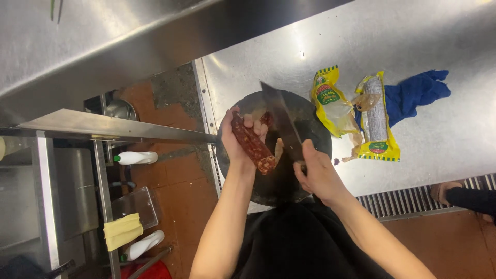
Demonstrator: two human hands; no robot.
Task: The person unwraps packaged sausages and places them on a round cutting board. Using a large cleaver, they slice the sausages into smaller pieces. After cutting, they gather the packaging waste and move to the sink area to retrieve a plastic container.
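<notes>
While the left hand gripped the sausage over the round black board, the right hand clenched the cleaver at three o'clock; skin looked partly off, slicing not yet begun.

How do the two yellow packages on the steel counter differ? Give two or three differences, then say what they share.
The left yellow package looks torn open and nearly emptied, crumpled; the right yellow package still holds a pale sausage. The left one lies beside the dark round board; the right one lies partly on a blue cloth. Both are yellow with clear windows, lying flat.
</notes>
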